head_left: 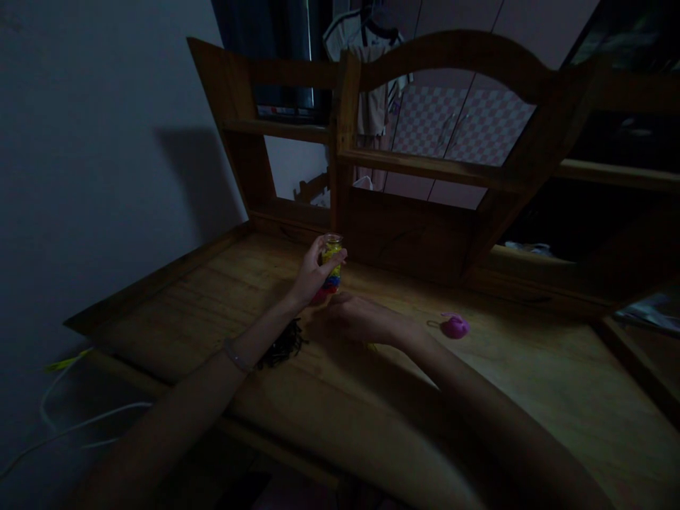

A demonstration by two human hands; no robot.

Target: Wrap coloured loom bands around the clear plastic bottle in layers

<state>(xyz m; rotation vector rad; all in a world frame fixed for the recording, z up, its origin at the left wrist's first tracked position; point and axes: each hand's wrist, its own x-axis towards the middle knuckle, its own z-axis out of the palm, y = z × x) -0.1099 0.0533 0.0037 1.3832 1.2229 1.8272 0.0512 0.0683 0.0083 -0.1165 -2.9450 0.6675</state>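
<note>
My left hand (311, 275) is wrapped round a small clear glass jar (333, 249) that stands on the wooden desk. Layers of small coloured pieces fill it: yellow above, then blue, with red and pink at the bottom. Just to the right of the jar's base, my right hand (357, 319) is low over the desk with its fingers curled in. What those fingers hold, if anything, is hidden. A pile of thin black strands or bands (284, 345) lies beside my left forearm. Some yellow bits (370, 347) show under my right wrist.
To the right, a small purple pouch-like thing (455, 326) with a loop lies on the desk top (531, 361). A wooden shelf frame (425, 166) rises along the back. White cables (79, 428) hang at the left edge. The room is dim.
</note>
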